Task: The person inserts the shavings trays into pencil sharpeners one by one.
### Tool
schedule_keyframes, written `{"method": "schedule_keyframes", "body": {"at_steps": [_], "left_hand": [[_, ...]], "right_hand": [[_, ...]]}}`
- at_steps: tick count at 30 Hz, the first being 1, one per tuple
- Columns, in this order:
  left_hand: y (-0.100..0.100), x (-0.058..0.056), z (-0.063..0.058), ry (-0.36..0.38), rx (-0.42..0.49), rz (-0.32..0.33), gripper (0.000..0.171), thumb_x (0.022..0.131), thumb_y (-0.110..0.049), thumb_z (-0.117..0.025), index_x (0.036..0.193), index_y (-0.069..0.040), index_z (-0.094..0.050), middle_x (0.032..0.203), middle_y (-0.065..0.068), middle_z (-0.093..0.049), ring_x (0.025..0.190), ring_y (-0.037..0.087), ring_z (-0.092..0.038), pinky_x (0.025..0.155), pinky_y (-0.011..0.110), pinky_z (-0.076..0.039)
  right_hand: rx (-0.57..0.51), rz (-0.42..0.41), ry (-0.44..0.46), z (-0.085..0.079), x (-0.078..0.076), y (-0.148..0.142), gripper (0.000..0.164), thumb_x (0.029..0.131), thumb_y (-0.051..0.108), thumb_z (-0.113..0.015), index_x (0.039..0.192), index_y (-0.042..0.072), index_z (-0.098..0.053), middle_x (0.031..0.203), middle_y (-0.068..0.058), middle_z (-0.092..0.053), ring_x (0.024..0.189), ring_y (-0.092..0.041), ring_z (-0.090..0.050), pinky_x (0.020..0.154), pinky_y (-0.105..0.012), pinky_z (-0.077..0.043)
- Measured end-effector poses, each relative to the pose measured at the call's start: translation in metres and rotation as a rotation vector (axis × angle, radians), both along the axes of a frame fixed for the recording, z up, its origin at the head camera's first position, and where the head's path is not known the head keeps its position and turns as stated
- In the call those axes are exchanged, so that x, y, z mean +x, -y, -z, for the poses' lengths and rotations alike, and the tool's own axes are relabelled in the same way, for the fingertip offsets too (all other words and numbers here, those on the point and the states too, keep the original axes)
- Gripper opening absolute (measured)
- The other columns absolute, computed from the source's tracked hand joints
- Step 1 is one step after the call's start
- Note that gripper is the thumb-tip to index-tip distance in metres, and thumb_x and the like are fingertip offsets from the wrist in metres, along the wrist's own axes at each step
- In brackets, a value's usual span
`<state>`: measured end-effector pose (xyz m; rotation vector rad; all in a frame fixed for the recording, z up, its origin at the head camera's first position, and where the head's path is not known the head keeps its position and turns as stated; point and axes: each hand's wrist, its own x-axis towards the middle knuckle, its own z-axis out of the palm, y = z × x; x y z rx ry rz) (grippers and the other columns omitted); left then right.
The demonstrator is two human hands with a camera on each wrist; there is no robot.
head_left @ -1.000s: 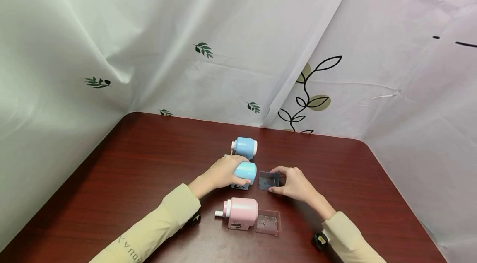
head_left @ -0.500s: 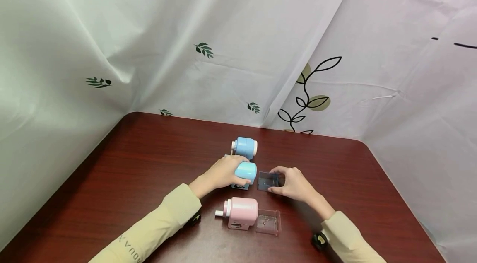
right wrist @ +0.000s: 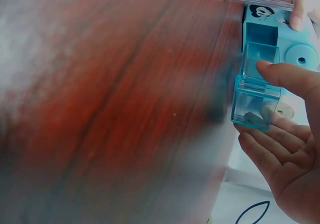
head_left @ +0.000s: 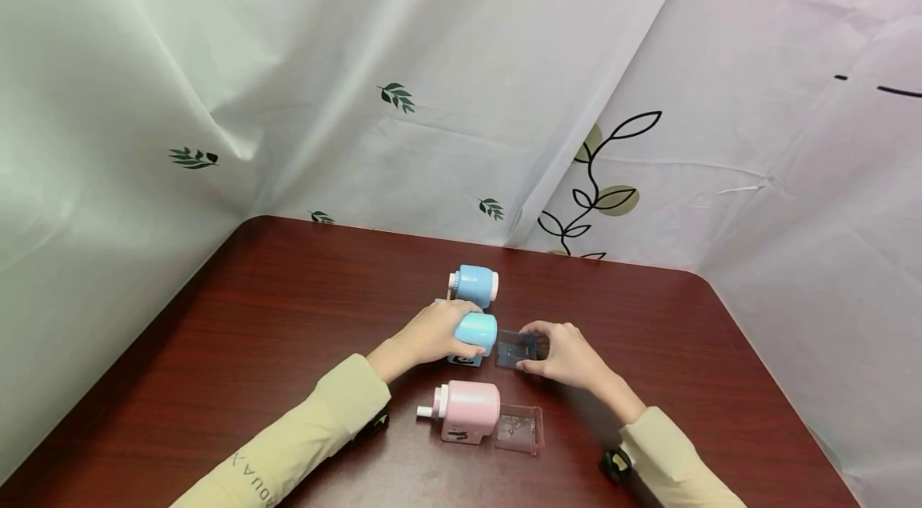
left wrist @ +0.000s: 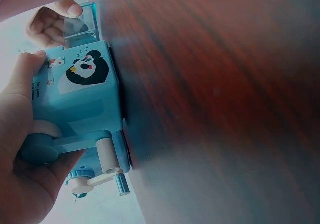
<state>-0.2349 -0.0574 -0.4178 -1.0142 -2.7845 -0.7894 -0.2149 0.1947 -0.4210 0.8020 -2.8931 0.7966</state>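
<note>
A light blue crank pencil sharpener [head_left: 477, 332] with a panda picture stands mid-table. My left hand [head_left: 425, 334] grips its rounded top, the thumb on its near side. Its crank [left wrist: 107, 156] shows below that hand in the left wrist view. Just right of the sharpener, my right hand [head_left: 569, 356] pinches a clear blue shavings drawer [right wrist: 256, 104] between the thumb and fingers on opposite sides. The drawer's inner end is close to the dark square slot [right wrist: 262, 34] in the sharpener's base, and bits of dark stuff lie inside it.
Nearer me is a pink sharpener [head_left: 470, 408], with its clear pink drawer [head_left: 522, 430] pulled out beside it on the right. Behind the left hand stands another blue sharpener [head_left: 475, 284] with a white end. A pale cloth wall [head_left: 432, 164] rises behind the table [head_left: 346, 268].
My right hand has shifted slightly left, bringing the blue drawer closer to the light blue sharpener. My left hand keeps its grip in the same place.
</note>
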Motion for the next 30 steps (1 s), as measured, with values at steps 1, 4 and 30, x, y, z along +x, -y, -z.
{"method": "schedule_keyframes", "body": {"at_steps": [1,4,30], "left_hand": [[0.0,0.0,0.0,0.001,0.0,0.0,0.058,0.073,-0.048,-0.069,0.115,-0.011,-0.057,0.105,0.0,-0.062,0.085,0.01,-0.053,0.079,0.038,-0.044],[0.0,0.001,0.0,0.002,0.0,0.002,0.058,0.073,-0.048,-0.069,0.115,-0.011,-0.057,0.105,0.0,-0.062,0.086,0.01,-0.053,0.08,0.038,-0.044],[0.0,0.003,-0.005,0.007,-0.001,0.003,0.058,0.072,-0.047,-0.069,0.115,-0.01,-0.057,0.107,0.001,-0.062,0.088,0.01,-0.054,0.082,0.039,-0.043]], "right_hand": [[0.003,-0.002,-0.003,0.0,0.0,0.001,0.042,0.068,0.032,-0.078,0.102,0.014,-0.062,0.082,0.005,-0.064,0.064,-0.003,-0.054,0.058,-0.022,-0.046],[0.005,-0.015,-0.009,0.001,0.0,0.002,0.042,0.068,0.033,-0.077,0.102,0.013,-0.062,0.081,0.005,-0.064,0.061,-0.003,-0.052,0.055,-0.022,-0.045],[0.015,-0.077,-0.021,-0.002,-0.001,0.011,0.042,0.07,0.03,-0.077,0.104,0.01,-0.062,0.072,0.006,-0.059,0.052,-0.004,-0.043,0.046,-0.021,-0.037]]}}
